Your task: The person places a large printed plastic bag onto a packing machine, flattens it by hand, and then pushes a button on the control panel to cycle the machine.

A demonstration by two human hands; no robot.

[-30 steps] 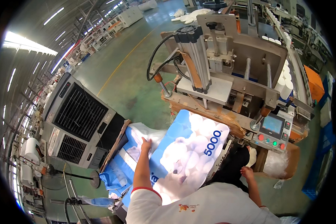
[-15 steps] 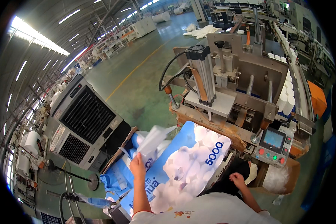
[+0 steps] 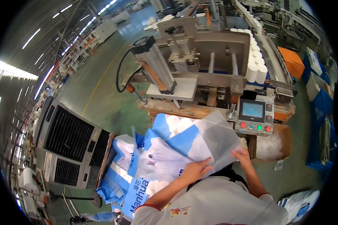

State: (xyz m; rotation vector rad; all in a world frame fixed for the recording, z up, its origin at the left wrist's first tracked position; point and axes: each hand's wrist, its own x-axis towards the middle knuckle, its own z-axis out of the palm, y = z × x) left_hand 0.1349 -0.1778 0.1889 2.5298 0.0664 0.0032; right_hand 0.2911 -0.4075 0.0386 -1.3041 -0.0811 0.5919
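Observation:
A printed plastic bag [image 3: 199, 142], blue and white with a translucent end, lies loosely folded in front of me over a stack of similar bags [image 3: 139, 193]. Its clear end rises toward the machine's edge. My right hand [image 3: 244, 156] pinches the clear edge of this bag between thumb and fingers. At the bag's near edge, my left hand [image 3: 197, 170] is closed on the film, fingers pointing right; its fingertips are partly hard to make out. More blue and white bags [image 3: 114, 187] lie crumpled to the left of the stack.
Beyond the bags stands a metal packing machine [image 3: 180, 80] with a control panel [image 3: 253, 112]. White rolls [image 3: 256, 71] line a conveyor behind it. At the right is a cardboard box [image 3: 285, 144] of clear film; at the left, an air cooler [image 3: 69, 131].
The bag that my left hand lifted at the left now spreads in front of me. My right hand has come up to its edge. The view has turned to the right.

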